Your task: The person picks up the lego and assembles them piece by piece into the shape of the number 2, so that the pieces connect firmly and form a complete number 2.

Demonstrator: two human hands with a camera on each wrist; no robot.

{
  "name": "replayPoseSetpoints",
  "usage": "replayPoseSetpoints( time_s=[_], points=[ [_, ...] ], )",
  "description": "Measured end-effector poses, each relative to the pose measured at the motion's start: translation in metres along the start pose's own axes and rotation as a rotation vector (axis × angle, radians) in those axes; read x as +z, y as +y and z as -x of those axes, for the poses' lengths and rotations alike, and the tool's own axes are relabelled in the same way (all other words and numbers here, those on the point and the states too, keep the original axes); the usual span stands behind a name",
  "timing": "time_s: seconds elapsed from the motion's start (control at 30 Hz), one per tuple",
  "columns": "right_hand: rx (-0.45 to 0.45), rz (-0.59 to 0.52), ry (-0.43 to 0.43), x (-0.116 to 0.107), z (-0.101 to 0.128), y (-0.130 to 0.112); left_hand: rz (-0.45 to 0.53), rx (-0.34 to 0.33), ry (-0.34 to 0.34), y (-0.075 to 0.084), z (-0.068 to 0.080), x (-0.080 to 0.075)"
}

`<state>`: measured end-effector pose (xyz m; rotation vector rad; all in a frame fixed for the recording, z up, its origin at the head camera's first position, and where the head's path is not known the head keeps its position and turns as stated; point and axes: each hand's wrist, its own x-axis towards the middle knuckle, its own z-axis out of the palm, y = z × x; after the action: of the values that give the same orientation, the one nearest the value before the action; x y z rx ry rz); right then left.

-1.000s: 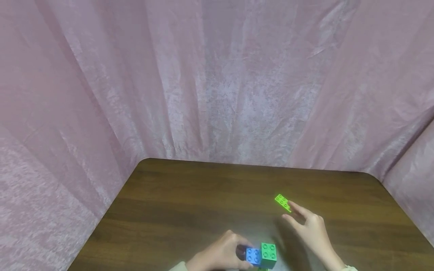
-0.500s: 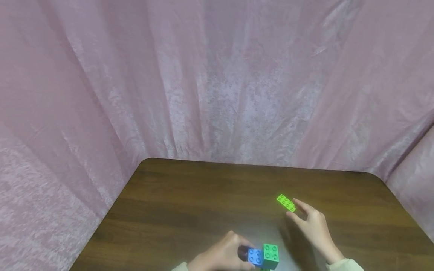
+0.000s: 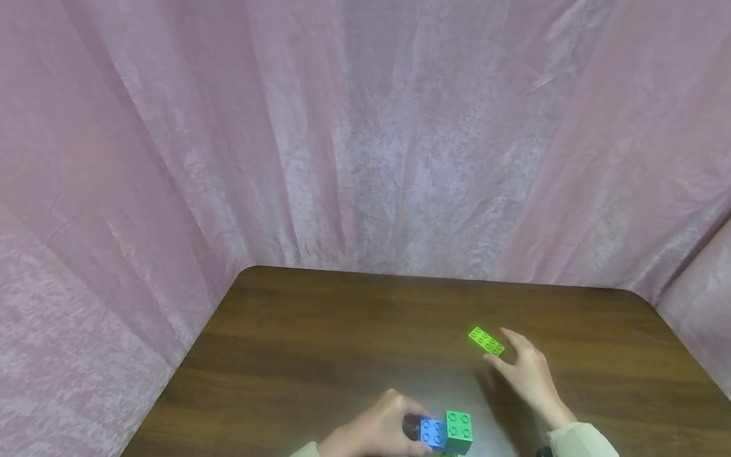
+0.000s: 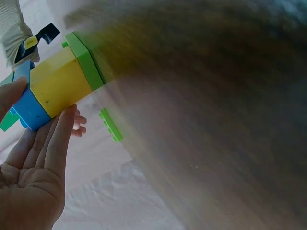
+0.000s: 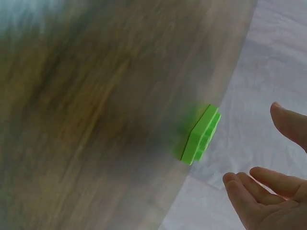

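At the bottom of the head view, my left hand (image 3: 379, 425) grips a blue brick (image 3: 432, 434) with studs on top. A green brick (image 3: 458, 433) stands taller beside it. The left wrist view shows the blue brick joined to a yellow brick (image 4: 61, 79), which sits on a green base piece (image 4: 84, 60). Thumb and fingers lie on opposite sides of the blue brick. My right hand (image 3: 531, 374) is spread just right of a flat lime-green building plate (image 3: 486, 341) lying on the table. In the right wrist view, a gap separates its fingers from the plate (image 5: 201, 134).
The brown wooden table (image 3: 320, 330) has rounded far corners. Pink velvet curtains (image 3: 377, 146) hang behind it and along both sides. A dark band (image 4: 38, 40) shows at the right wrist, in the left wrist view.
The right hand has drawn its fingers away from the lime-green plate, uncovering its near end. The left hand keeps its grip on the blue brick. The head view has shifted slightly.
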<state>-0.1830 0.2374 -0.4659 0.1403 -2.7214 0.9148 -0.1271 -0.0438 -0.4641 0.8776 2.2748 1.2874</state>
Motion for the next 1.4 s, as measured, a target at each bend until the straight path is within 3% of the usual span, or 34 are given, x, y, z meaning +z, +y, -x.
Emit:
replayPoseSetpoints(
  time_s=[0.17,0.33,0.9,1.2,1.4],
  points=[
    [0.035,0.027,-0.07,0.002,-0.006,0.005,-0.057,0.03,0.006,0.0,-0.001,0.0],
    [0.094,0.049,-0.152,0.001,-0.009,0.008,-0.014,-0.002,0.0,0.001,0.0,0.0],
    [0.128,0.093,-0.286,0.008,-0.018,0.015,-0.079,0.037,-0.005,0.002,-0.001,-0.001],
    [0.134,0.106,-0.304,0.011,-0.022,0.018,-0.212,0.102,-0.006,0.002,-0.003,-0.003],
    [0.139,0.086,-0.3,0.011,-0.024,0.021,-0.199,0.094,-0.011,0.001,-0.002,-0.003]
  ],
)
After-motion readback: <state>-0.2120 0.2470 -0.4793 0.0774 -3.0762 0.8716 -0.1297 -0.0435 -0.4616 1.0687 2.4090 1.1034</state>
